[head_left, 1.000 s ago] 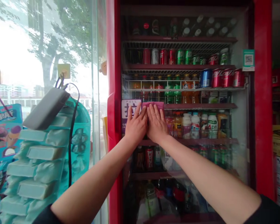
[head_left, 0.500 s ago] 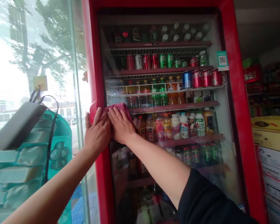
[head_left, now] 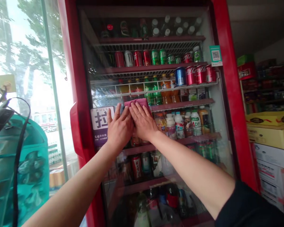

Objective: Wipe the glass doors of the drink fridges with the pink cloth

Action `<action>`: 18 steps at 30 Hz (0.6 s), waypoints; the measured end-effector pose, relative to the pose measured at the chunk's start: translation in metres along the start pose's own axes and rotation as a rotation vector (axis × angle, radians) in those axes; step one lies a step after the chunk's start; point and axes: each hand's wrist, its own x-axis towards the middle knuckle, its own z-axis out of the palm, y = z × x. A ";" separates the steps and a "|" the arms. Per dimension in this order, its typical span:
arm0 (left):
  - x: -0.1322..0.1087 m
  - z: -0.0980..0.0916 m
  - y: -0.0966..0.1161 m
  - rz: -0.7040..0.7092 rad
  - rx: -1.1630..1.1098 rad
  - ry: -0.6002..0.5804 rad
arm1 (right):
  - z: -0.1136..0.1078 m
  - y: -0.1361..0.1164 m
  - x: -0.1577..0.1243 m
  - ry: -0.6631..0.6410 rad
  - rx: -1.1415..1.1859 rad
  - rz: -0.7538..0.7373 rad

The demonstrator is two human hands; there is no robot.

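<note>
My right hand (head_left: 143, 124) lies flat on a folded pink-red cloth (head_left: 142, 101), pressing it against the glass door (head_left: 100, 98) of a red drinks fridge. The cloth's top edge shows beyond my fingertips; the rest is under the hand. Beside it, my left hand (head_left: 120, 127) is open with fingers spread, its thumb side toward the handle. The two hands touch or overlap at the index fingers and thumbs. Whether the left fingers rest on cloth or on glass I cannot tell. Left of my hands, a white and purple pull sign (head_left: 101, 121) is stuck to the glass.
The red door handle (head_left: 77, 129) juts out at the left. Cans and bottles line the shelves behind the glass. A clear pane and a teal rack (head_left: 35, 148) with a black cable stand at left. Stacked cartons (head_left: 272, 154) are at right.
Both hands and the cloth have moved right across the glass, away from the door's left edge. The pull sign they covered now shows. The view has shifted to the right.
</note>
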 end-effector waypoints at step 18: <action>0.016 0.017 0.067 0.061 -0.112 0.003 | -0.031 0.023 -0.057 -0.130 -0.074 0.209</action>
